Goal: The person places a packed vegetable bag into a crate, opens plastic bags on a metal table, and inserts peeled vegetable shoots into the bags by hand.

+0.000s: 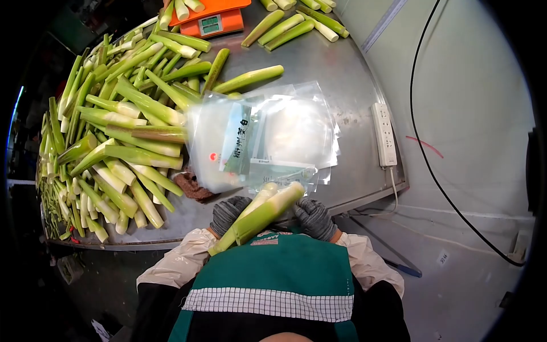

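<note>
Two water bamboo shoots [256,219], green with pale ends, slant across the front of my apron at the table edge. My left hand [229,213], in a grey knit glove, is closed at their left side, its fingers partly hidden behind them. My right hand [314,219], also gloved, is curled close to their upper right ends. What its fingers grip is hidden. Just beyond the hands lies a stack of clear plastic bags [296,125] with a blue printed label strip [235,139]. The shoots' upper ends overlap the stack's near edge.
A large heap of water bamboo shoots [125,114] covers the left of the metal table [353,94]. An orange digital scale [213,23] stands at the back, with more shoots nearby. A brown cloth [194,187] lies by the bags. A white power strip [384,135] sits along the right edge.
</note>
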### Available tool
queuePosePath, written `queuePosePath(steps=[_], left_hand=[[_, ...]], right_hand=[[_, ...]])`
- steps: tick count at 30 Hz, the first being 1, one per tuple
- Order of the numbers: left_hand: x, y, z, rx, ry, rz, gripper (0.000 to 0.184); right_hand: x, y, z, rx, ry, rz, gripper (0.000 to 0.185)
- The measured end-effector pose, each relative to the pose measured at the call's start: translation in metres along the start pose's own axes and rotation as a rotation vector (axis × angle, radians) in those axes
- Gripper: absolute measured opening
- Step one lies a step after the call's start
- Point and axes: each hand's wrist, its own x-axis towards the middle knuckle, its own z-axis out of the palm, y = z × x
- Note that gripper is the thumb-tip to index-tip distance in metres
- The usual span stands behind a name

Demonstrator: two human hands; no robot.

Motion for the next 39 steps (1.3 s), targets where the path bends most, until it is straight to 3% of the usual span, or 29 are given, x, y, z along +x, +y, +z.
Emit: queuePosePath(steps=[3,6,10,12,13,15,17,19,21,22,23,24,25,30,36,37,39], left_hand=[[0.006,-0.006,-0.007,-0.016,0.033,0.018,0.024],[0.027,-0.019,-0.026,-0.311,0.058,0.104,0.02],[0.046,-0.012,-0.065,-0.245,0.116,0.202,0.023],[0.044,-0.02,-0.048,-0.197,0.088,0.161,0.021],[0.04,-0.031,-0.021,-0.426,0.14,0.007,0.019],[0.033,-0.025,-0.013,-0.489,0.429,0.041,0.021],[0.027,-0.021,0.021,-1.451,0.488,-0.35,0.013],[0.02,-0.013,0.029,-1.571,0.567,-0.408,0.01],[0.032,-0.023,0.022,-0.861,0.298,-0.659,0.023],[0.042,-0.013,-0.001,-1.036,0.212,-0.791,0.027],[0.05,-0.011,-0.011,-1.081,0.204,-0.766,0.026],[0.059,-0.012,-0.02,-1.106,0.21,-0.688,0.025],[0.067,-0.011,-0.033,-1.109,0.215,-0.6,0.024],[0.105,0.008,-0.098,-1.025,0.189,-0.193,0.019],[0.116,0.035,-0.173,-0.619,0.317,0.266,0.015],[0.116,0.039,-0.181,-0.675,0.282,0.223,0.014],[0.119,0.055,-0.197,-1.191,-0.027,-0.357,0.006]], right_hand=[[0.012,0.001,-0.011,0.074,0.088,0.082,0.017],[0.03,0.004,-0.026,0.189,0.226,0.184,0.017],[0.049,0.006,-0.045,0.217,0.314,0.23,0.016],[0.047,0.008,-0.043,0.185,0.253,0.237,0.016],[0.046,0.008,-0.039,0.158,0.186,0.259,0.016],[0.036,0.005,-0.026,0.208,0.171,0.216,0.013],[0.026,-0.01,-0.018,0.259,0.091,0.217,0.017],[0.023,-0.021,-0.002,0.274,0.083,0.201,0.019],[0.031,-0.025,0.002,0.279,0.194,0.171,0.017],[0.034,-0.023,0.003,0.286,0.192,0.17,0.017],[0.036,-0.019,0.005,0.525,0.213,0.312,0.014],[0.041,-0.015,0.004,0.761,0.232,0.451,0.012],[0.052,-0.025,-0.014,1.152,0.348,0.437,0.01],[0.066,-0.008,-0.041,1.139,0.45,0.435,0.015],[0.076,-0.021,-0.137,1.457,0.44,0.592,0.012],[0.076,-0.028,-0.159,1.436,0.429,0.59,0.013],[0.081,-0.021,-0.158,1.403,0.523,0.498,0.013]])
